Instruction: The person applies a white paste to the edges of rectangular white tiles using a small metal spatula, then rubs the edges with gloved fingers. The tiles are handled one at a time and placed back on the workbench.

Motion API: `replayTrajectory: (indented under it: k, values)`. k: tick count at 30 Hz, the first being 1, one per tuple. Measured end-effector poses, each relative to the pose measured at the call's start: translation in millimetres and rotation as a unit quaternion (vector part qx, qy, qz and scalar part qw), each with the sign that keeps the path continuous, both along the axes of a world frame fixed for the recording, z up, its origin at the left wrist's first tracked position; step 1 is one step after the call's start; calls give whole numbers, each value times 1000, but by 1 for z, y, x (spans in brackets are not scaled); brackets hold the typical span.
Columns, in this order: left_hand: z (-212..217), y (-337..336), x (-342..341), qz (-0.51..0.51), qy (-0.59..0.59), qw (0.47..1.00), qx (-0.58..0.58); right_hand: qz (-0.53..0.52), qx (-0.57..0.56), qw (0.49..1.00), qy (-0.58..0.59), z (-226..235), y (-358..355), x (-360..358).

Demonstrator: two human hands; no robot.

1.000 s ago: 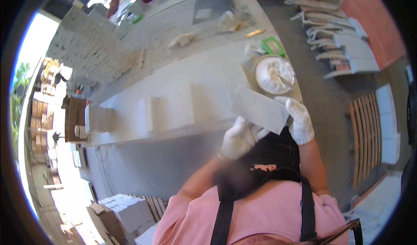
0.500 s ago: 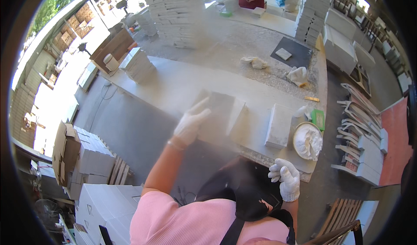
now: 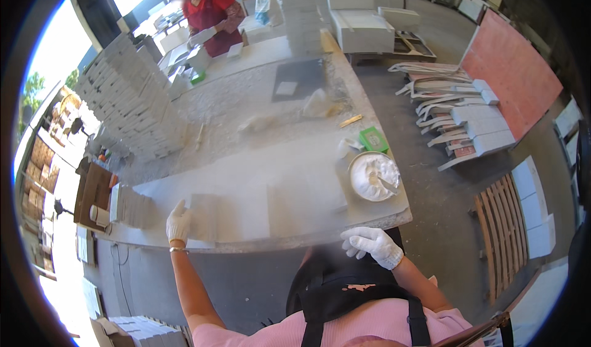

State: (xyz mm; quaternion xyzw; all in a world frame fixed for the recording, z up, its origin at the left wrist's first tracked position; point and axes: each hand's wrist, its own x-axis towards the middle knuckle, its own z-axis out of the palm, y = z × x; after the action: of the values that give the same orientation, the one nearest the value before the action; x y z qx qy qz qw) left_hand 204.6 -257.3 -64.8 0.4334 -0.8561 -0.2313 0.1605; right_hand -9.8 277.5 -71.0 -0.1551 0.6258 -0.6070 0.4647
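My left hand, in a white knit glove, is beside the left edge of a dusty grey slab on the worktable. Its fingers point away from me and look extended; contact with the slab is unclear. My right hand, gloved too, hovers at the table's near edge with loosely bent fingers and nothing visible in it. White dust hangs over the pale slab stacks and blurs their edges. A bowl of white paste or powder, with a blade-like tool in it, stands at the right corner.
A green box and crumpled white cloth lie behind the bowl. Tall tile stacks rise at the far left. Across the table stands a co-worker in red. At the right are a slatted pallet and curved pale pieces.
The view has swung to the right and the dust haze over the slabs has thickened. My left hand now sits farther left, beside the slab; my right hand has come to the table edge.
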Motion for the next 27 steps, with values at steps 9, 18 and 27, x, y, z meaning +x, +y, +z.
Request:
replayTrajectory:
  k: [9, 18, 27]
  values:
    - [174, 140, -12, -586, 411, 635, 290, 0, 14, 999, -36, -6, -13, 2]
    - [203, 247, -107, -758, 338, 429, 358, -26, -27, 999, -33, -16, 2, 12]
    - [187, 258, -105, -719, 376, 484, 327, -35, -13, 998, -42, -9, 12, 7]
